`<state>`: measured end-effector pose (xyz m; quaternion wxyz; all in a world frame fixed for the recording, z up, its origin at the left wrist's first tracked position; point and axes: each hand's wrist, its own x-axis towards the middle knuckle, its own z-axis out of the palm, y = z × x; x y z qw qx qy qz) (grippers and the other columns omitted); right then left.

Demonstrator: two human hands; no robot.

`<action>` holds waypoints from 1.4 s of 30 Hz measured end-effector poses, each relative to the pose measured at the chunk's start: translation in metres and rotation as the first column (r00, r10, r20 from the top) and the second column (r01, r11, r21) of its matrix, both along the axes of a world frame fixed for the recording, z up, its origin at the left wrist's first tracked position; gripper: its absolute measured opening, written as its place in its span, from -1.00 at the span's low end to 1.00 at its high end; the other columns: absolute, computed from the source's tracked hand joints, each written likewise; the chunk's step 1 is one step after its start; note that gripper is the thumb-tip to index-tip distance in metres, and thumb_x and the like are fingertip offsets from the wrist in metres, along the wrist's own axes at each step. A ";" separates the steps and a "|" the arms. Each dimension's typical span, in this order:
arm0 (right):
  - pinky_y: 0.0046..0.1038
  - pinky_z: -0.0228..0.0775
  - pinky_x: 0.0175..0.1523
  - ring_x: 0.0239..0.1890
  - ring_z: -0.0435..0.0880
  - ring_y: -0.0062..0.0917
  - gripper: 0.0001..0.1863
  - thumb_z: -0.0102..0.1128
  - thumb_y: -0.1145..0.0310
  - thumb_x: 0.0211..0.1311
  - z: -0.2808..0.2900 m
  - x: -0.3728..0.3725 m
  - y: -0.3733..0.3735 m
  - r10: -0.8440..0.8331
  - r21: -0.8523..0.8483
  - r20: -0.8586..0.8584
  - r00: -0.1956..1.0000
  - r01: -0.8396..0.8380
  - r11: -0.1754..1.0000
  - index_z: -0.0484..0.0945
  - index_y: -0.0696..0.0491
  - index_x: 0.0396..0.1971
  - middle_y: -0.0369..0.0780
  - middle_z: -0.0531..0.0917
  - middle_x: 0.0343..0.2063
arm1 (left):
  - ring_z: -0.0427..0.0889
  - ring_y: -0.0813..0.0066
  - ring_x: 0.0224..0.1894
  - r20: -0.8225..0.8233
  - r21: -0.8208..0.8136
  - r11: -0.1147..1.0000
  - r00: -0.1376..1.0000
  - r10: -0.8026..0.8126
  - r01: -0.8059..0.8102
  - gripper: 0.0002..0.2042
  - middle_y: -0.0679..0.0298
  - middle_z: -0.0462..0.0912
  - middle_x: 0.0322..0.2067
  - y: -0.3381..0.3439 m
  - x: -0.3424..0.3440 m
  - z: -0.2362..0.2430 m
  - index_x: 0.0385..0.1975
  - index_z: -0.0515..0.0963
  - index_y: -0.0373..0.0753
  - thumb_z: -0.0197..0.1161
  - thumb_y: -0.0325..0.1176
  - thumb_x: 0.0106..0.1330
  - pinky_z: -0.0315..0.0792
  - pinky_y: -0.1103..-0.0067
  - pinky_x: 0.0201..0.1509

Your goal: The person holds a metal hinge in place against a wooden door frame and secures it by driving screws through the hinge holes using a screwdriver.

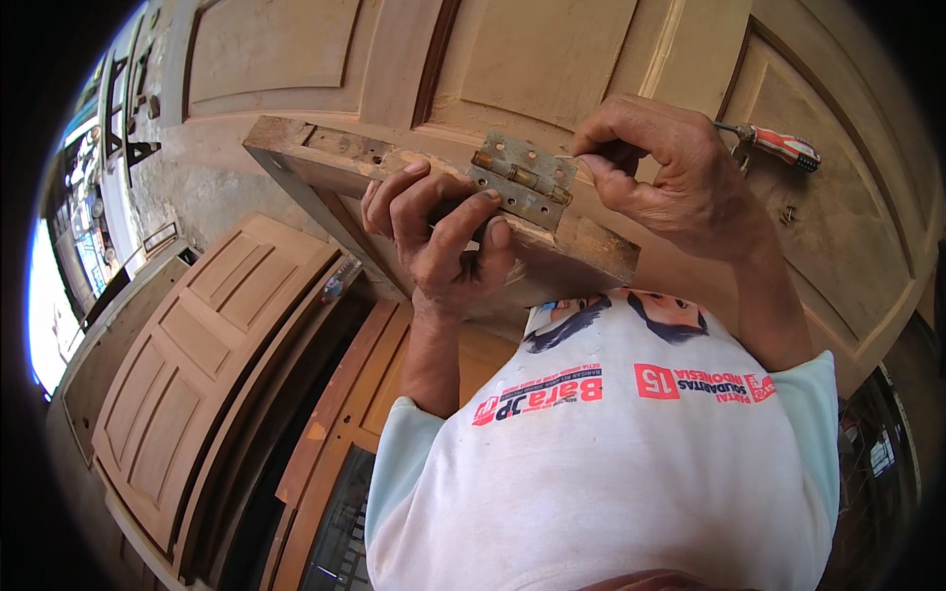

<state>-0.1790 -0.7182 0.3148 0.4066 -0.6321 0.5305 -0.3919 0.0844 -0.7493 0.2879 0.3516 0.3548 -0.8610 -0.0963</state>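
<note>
Across the top and right we have a large door (395, 74) with raised panels; it carries loose items, so we judge that it serves as the working surface. At the left, a panelled door (204, 340) stands to one side, presumably for storage.

Nearer us, a wooden frame (603, 246) is set with one narrow edge facing up. This position probably keeps the edge exposed and within reach of both hands.

The left hand (443, 236) grasps the hinge and edge together: forefinger on the near leaf, thumb below, likely to keep the metal from sliding. The right hand (675, 172) is closed in a pinch at the hinge's right end.

The screwdriver (783, 146), red and white at the handle, rests on the large door beyond the right hand, apparently parked in easy reach.

The hinge (520, 177) lies opened out on the frame's upper edge, its holes visible.

Small screws (787, 213) appear to lie below the screwdriver. The right fingertips seem to hold a thin piece (566, 157), too small to identify.
</note>
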 end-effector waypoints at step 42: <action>-0.33 0.61 -0.28 -0.35 0.72 -0.33 -0.85 0.40 0.52 0.20 -0.002 0.038 -0.045 0.317 -0.291 -0.285 0.905 -0.397 0.871 0.62 0.13 -0.25 -0.19 0.62 -0.37 | 0.53 0.23 0.14 -0.105 0.083 0.996 0.994 0.039 -0.030 -0.81 0.42 0.64 -0.16 0.004 0.005 -0.011 -0.27 0.76 0.13 0.48 -0.02 0.20 0.11 0.14 0.37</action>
